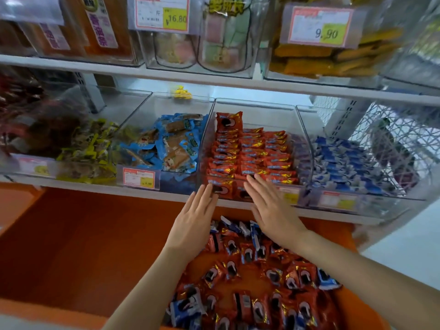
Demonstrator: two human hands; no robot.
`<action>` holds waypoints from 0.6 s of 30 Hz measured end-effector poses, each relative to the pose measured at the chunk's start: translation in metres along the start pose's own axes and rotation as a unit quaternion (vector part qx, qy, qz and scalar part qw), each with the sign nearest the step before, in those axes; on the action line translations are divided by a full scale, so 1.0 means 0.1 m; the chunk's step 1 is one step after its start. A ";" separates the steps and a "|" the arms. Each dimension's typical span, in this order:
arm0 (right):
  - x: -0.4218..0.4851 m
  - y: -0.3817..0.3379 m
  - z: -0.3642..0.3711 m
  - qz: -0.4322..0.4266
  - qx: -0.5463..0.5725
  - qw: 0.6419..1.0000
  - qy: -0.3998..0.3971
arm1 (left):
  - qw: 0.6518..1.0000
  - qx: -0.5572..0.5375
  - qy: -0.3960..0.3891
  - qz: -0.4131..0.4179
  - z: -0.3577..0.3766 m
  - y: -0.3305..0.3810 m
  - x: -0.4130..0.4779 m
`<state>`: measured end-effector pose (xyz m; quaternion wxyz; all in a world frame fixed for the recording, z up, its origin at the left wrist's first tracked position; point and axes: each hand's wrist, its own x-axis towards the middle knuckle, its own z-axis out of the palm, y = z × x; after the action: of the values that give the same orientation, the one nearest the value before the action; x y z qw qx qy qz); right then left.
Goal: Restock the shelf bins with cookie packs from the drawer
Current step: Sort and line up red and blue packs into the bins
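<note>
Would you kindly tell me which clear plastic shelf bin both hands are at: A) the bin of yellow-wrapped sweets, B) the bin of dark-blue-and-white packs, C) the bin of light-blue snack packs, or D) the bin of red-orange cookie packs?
D: the left hand and the right hand, fingers straight, both reach the front of the clear plastic bin holding neat rows of red-orange cookie packs.

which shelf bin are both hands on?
The bin of red cookie packs: left hand and right hand lie flat against its front. The light-blue snack bin on its left and blue-white pack bin on its right are untouched.
</note>
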<state>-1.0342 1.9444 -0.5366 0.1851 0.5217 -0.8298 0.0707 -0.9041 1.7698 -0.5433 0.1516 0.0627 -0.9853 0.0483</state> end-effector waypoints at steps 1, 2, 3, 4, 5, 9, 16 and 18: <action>-0.07 -0.01 0.02 -0.015 0.004 1.000 0.005 | 1.000 0.002 -0.006 0.000 0.05 0.01 -0.03; -0.16 -0.02 0.05 -0.031 0.012 0.999 0.006 | 1.000 0.001 -0.016 -0.006 0.11 0.01 -0.06; -0.25 -0.03 0.11 -0.045 0.021 0.999 0.005 | 1.000 -0.002 -0.025 -0.013 0.18 0.02 -0.08; -0.36 -0.02 0.18 -0.052 0.029 0.998 -0.002 | 0.999 -0.004 -0.037 -0.017 0.25 0.04 -0.11; -0.47 -0.01 0.26 -0.048 0.040 0.998 -0.016 | 0.999 -0.005 -0.047 -0.017 0.33 0.06 -0.13; -0.86 0.09 0.67 0.011 0.097 0.993 -0.067 | 0.995 -0.022 -0.096 -0.025 0.72 0.21 -0.21; -1.13 0.27 1.39 0.233 0.164 0.933 -0.221 | 0.973 -0.092 -0.209 -0.022 1.40 0.42 -0.08; -1.14 0.29 1.60 0.277 0.184 0.912 -0.240 | 0.960 -0.120 -0.249 -0.033 1.58 0.47 -0.01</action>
<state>-1.0537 2.0035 -0.7249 -0.1458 0.2970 -0.9328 0.1430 -0.9559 1.7985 -0.6976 -0.0908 0.0864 -0.9878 -0.0923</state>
